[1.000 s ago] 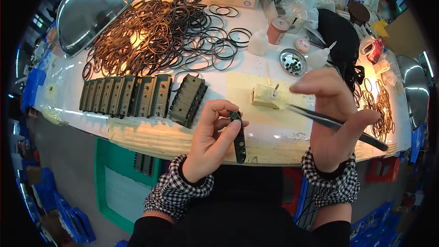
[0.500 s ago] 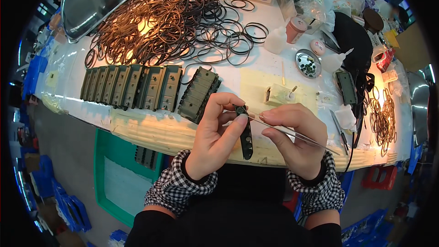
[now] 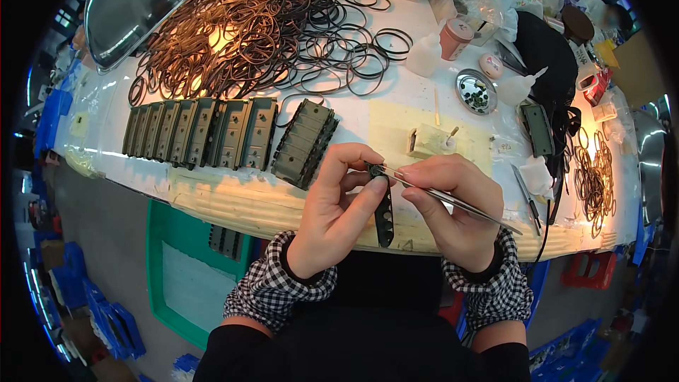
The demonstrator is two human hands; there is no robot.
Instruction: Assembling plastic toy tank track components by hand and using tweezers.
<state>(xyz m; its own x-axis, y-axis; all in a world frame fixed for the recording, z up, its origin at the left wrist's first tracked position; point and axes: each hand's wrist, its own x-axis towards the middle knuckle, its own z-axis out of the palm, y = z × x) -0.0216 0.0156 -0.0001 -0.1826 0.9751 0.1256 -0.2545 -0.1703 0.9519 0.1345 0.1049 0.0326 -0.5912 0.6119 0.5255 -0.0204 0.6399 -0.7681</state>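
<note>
Pinched between the thumb and fingers of my left hand (image 3: 332, 205) is a narrow dark green strip-like part (image 3: 385, 223) with notches along it, hanging downward. Its upper end, at my fingertips, carries a small rounded piece. My right hand (image 3: 460, 201) is closed around slim metal tweezers (image 3: 447, 199). The tweezers' tips reach that upper end; whether they grip anything is too small to tell. Left of my hands stands an olive-green ribbed housing (image 3: 304, 143) with dark toothed edges, beside a row of similar green housings (image 3: 170, 131).
A big heap of dark rubber-like loops (image 3: 240, 35) lies behind the housings. Farther right are a beige block (image 3: 428, 141), a round metal dish (image 3: 476, 92) of small dark pieces, white squeeze bottles (image 3: 424, 59) and a pen-like tool (image 3: 527, 198). A green tray (image 3: 155, 262) sits below the table edge.
The tweezers have shifted slightly at the strip's upper end, and the strip has turned a little. Both hands keep their hold. The view has moved slightly.
</note>
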